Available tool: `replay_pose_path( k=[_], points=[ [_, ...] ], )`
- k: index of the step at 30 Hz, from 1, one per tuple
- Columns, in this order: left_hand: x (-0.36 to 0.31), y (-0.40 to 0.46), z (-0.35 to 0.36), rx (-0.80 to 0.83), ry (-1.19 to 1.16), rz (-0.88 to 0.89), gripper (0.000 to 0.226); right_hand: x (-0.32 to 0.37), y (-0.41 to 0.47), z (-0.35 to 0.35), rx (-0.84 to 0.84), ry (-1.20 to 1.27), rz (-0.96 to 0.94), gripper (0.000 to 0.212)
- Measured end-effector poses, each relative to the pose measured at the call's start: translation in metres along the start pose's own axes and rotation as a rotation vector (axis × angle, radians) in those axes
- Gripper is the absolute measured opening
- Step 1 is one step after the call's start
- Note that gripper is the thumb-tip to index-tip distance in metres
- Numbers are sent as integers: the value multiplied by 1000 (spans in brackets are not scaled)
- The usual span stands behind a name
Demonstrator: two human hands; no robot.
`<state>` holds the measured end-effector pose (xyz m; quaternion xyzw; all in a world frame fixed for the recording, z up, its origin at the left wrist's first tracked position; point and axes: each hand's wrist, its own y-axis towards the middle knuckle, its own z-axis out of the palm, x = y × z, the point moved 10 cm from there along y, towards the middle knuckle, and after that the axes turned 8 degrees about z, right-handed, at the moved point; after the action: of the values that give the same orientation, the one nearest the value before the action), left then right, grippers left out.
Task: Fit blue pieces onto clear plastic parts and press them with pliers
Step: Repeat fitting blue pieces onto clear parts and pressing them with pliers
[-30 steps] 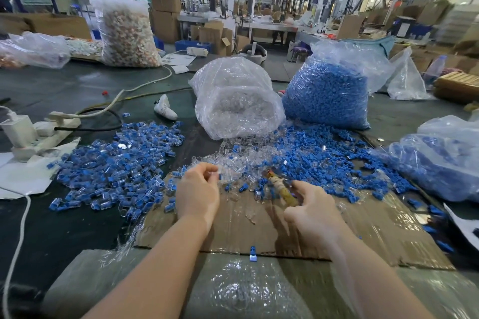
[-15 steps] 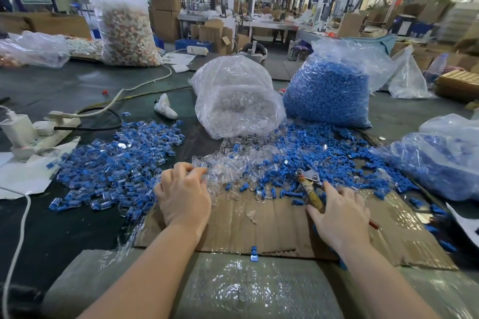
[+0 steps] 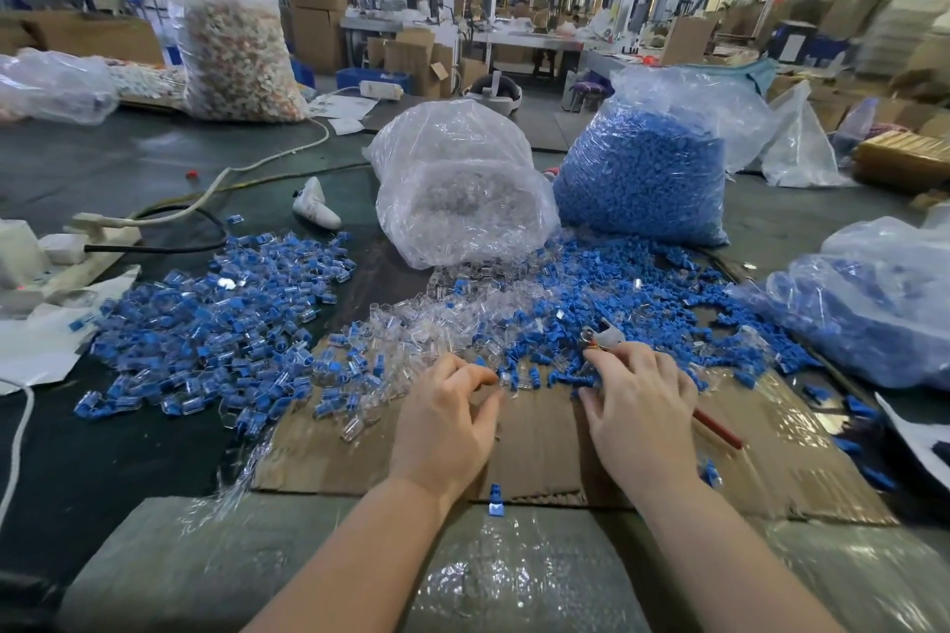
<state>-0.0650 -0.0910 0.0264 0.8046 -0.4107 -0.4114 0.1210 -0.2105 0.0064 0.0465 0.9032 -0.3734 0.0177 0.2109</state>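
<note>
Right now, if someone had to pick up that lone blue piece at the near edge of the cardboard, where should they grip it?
Pinch the lone blue piece from above, across its narrow upper body. It lies by itself at the near edge of the cardboard, nothing touching it, with its paler, wider end toward the camera, so fingers could probably close on both sides freely.

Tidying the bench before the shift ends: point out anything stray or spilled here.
One blue piece lies alone at the near edge of the cardboard sheet, apart from the heaps. Clear parts have spilled from the tipped clear bag and mixed with loose blue pieces.
</note>
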Motion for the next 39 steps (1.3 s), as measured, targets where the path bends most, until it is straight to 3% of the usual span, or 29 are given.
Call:
replay_pose_path(
  k=[5,10,15,19,25,28,39],
  points=[
    [-10,-4,8,107,-16,60,24,30,2,14,48,-19,-132,35],
    [-4,-1,4,62,-39,11,17,38,5,28,139,-123,-175,35],
    [0,-2,2,55,-55,-40,22,43,5,20,75,-137,-191,24],
    [4,-1,2,54,-80,-81,22,40,-3,4,-13,165,-124,12],
    [17,4,-2,-2,-179,-211,12,33,-16,18,96,550,14,8],
    [22,5,5,26,-303,-271,17,32,-18,24,121,590,42,8],
    [20,1,11,25,-341,-265,20,26,-21,19,84,706,37,6]
  ],
)
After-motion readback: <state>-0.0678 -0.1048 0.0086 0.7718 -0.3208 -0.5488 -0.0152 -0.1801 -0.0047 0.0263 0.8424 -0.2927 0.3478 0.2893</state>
